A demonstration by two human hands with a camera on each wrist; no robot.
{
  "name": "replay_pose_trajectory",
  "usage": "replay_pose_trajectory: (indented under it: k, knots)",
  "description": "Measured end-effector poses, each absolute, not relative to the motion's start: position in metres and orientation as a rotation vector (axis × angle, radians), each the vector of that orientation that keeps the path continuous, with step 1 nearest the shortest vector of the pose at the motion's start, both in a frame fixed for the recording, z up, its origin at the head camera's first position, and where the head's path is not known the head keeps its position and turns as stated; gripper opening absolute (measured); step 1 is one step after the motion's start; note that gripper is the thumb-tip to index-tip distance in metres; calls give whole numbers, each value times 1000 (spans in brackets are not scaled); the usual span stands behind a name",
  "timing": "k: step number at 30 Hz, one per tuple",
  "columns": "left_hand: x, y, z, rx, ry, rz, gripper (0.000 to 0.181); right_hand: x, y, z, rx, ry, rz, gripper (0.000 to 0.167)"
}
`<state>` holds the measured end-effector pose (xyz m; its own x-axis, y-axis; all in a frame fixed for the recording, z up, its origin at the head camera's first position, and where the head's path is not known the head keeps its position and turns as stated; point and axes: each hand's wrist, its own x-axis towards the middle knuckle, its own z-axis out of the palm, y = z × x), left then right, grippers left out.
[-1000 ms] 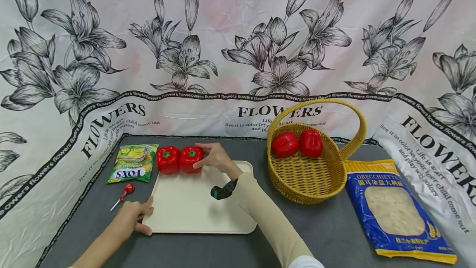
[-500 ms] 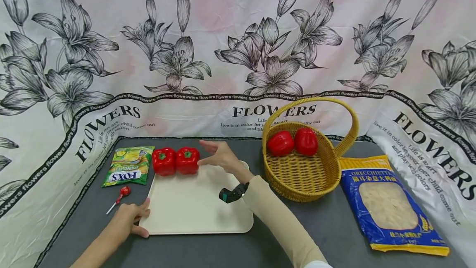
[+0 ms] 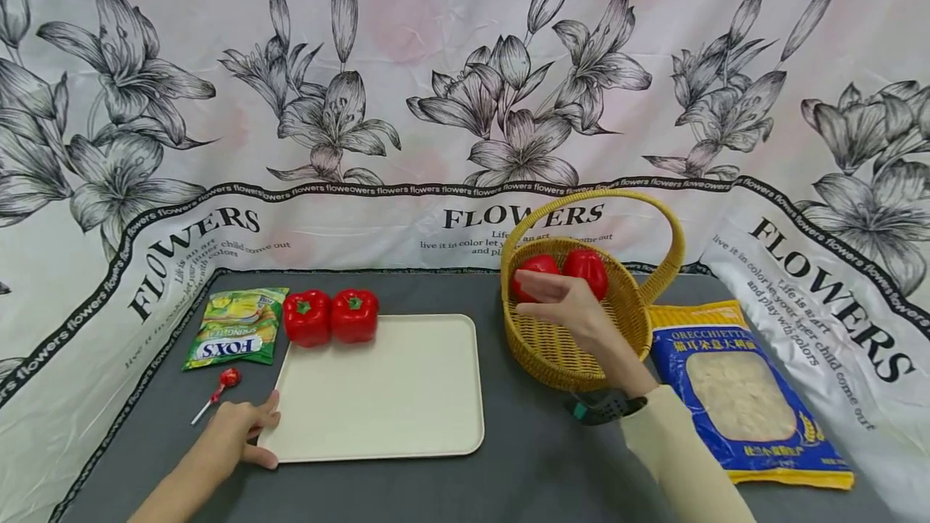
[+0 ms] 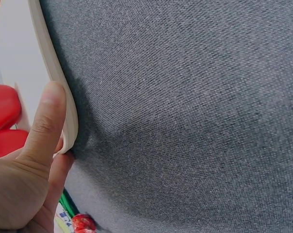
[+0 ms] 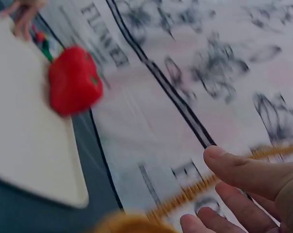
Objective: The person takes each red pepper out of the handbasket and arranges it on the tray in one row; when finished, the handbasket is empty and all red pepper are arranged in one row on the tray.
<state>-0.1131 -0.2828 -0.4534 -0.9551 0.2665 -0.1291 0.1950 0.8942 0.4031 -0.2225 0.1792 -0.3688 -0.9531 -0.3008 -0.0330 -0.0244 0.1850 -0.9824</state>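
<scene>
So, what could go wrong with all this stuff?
Maybe three things. The right hand is at the basket, so it might bump the tall handle and tip it. The left hand grips the tray's near left corner; a tug could topple the two red peppers at the far left corner. The lollipop lies close to that hand and might get nudged.

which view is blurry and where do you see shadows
Right wrist: dim and blurred, with the red bell pepper and flower-printed cloth smeared and the wicker basket very soft at the bottom edge; left wrist: fairly crisp, a soft shadow on the grey woven cloth beside the tray; head: mostly sharp.
</scene>
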Motion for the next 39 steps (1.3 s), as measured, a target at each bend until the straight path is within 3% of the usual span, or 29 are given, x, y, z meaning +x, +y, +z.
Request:
replay_pose_trajectory:
  k: [8, 10, 12, 15, 16, 19, 23, 28, 31, 33, 35, 39]
  knots:
    - [-112, -283, -453, 336, 2890, 586, 64, -231, 238, -380, 14, 1867, -2170, 61]
    - [-113, -283, -454, 336, 2883, 592, 64, -231, 244, -390, -93, 1809, -2237, 51]
    - [-112, -283, -455, 334, 2881, 589, 65, -234, 248, -402, -365, 1725, -2286, 41]
    - [-109, -285, -457, 336, 2892, 593, 67, -240, 250, -417, -735, 1595, -2277, 41]
    - [-108, -286, -457, 337, 2898, 588, 67, -242, 247, -418, -748, 1588, -2272, 43]
    - [-107, -286, -456, 342, 2908, 590, 68, -244, 229, -407, -302, 1754, -2236, 43]
    - [-109, -284, -454, 352, 2906, 598, 66, -254, 203, -395, 486, 1744, -2191, 64]
    - [-109, -282, -452, 376, 2894, 623, 66, -313, 204, -449, 910, 1686, -2243, 82]
    - [-109, -281, -453, 379, 2906, 621, 66, -367, 219, -507, 1121, 1588, -2368, 89]
    - [-108, -281, -454, 375, 2916, 623, 66, -379, 222, -521, 1176, 1510, -2431, 89]
    - [-108, -281, -455, 366, 2925, 630, 65, -364, 215, -502, 1145, 1424, -2461, 83]
    - [-107, -283, -456, 338, 2935, 642, 65, -308, 185, -425, 1034, 1365, -2396, 68]
